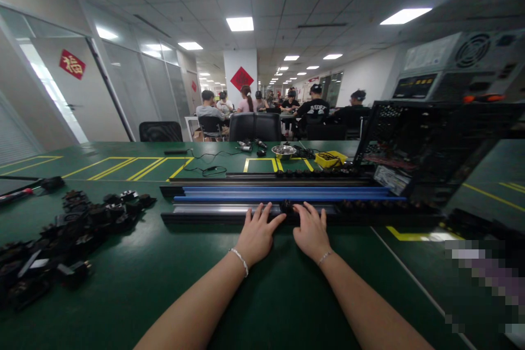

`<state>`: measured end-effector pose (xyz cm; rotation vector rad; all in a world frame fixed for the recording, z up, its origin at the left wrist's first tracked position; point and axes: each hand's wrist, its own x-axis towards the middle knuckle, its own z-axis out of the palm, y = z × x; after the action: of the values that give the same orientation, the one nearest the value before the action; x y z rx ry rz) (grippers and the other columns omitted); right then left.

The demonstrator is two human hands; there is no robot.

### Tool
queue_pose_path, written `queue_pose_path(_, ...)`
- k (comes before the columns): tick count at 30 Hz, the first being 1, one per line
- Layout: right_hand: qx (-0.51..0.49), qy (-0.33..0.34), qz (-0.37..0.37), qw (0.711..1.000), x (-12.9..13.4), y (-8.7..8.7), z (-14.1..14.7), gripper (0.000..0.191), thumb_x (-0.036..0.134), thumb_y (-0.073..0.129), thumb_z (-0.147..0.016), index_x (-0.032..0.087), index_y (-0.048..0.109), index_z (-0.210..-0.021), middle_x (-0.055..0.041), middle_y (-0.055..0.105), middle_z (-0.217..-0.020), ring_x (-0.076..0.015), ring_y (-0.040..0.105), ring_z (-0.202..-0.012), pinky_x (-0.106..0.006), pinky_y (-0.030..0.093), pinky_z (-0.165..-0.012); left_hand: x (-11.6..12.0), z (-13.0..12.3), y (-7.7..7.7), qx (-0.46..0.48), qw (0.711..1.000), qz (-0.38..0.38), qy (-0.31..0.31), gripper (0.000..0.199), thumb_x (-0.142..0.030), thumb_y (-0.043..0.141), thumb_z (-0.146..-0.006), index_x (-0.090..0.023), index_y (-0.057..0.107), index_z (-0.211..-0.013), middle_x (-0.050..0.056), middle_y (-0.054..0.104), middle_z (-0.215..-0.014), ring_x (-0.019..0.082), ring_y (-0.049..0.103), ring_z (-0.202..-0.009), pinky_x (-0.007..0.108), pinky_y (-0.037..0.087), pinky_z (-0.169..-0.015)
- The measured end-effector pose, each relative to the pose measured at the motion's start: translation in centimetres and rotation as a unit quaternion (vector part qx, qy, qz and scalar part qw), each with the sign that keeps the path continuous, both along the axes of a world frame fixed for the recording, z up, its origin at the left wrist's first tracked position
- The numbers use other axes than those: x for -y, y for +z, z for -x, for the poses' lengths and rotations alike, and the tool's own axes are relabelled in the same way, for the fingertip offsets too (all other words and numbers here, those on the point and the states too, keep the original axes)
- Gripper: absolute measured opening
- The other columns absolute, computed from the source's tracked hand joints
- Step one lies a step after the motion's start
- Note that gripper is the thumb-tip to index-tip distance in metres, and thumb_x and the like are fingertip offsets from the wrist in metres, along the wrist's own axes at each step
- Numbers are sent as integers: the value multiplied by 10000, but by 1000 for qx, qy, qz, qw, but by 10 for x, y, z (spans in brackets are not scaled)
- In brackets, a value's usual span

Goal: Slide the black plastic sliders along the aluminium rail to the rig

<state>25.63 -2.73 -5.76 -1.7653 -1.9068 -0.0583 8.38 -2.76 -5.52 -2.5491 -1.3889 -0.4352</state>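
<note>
A long black rail assembly [221, 217] with a silvery channel lies across the table in front of me. A small black part [286, 206] sits in this channel between my two hands; its exact kind cannot be made out. My left hand [257, 234] rests on the rail with fingers spread, its thumb reaching toward the part. On the other side, my right hand [311, 232] lies on the rail with its fingers apart and its thumb tip at the part's right edge. A row of similar black parts [369, 205] stands along the rail farther right.
Blue strips [279, 191] run behind the rail. Many loose black parts [98, 219] are heaped at left. A metal bowl [284, 151] and a yellow basket [330, 159] stand beyond. An open computer case [435, 142] rises at right. Several people sit in the background.
</note>
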Motion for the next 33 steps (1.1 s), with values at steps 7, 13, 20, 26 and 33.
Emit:
queue_pose_path(7, 39, -16, 6, 999, -2, -1, -6, 586, 93, 379, -663, 203, 456, -1233, -40, 429, -1343, -202, 243, -1282, -512, 58, -1057, -1, -50, 0, 42, 998, 11, 52, 538, -325, 407, -829, -405, 254, -1339, 82, 240, -1451, 358, 188, -1307, 590, 163, -1000)
queue_pose_path(13, 73, -78, 12, 994, -6, -7, -13, 596, 135, 399, -706, 199, 412, -1298, -44, 336, -1407, -228, 192, -1303, -464, 105, -1057, -5, -68, 7, 42, 991, 52, 116, 498, -349, 401, -822, -363, 343, -1316, 102, 284, -1434, 367, 219, -1291, 607, 97, -998)
queue_pose_path(20, 65, -77, 22, 995, -6, -6, -12, 593, 138, 415, -689, 215, 447, -1276, -30, 379, -1382, -224, 229, -1288, -457, 87, -1057, -5, -63, 6, 38, 993, 22, 112, 499, -334, 407, -813, -316, 367, -1310, 127, 365, -1384, 347, 267, -1278, 580, 121, -1011)
queue_pose_path(26, 66, -81, 25, 994, -6, -5, -12, 614, 129, 421, -672, 213, 442, -1280, -30, 373, -1386, -223, 230, -1288, -456, 84, -1058, -5, -54, 6, 32, 992, 13, 121, 515, -346, 435, -795, -299, 375, -1305, 134, 371, -1378, 340, 265, -1282, 576, 111, -1016)
queue_pose_path(33, 64, -79, 24, 994, -5, -4, -12, 611, 128, 415, -669, 211, 449, -1274, -29, 378, -1382, -220, 239, -1284, -450, 80, -1062, -5, -45, 9, 21, 992, 13, 124, 530, -328, 449, -782, -275, 377, -1304, 142, 380, -1370, 323, 262, -1285, 579, 81, -1019)
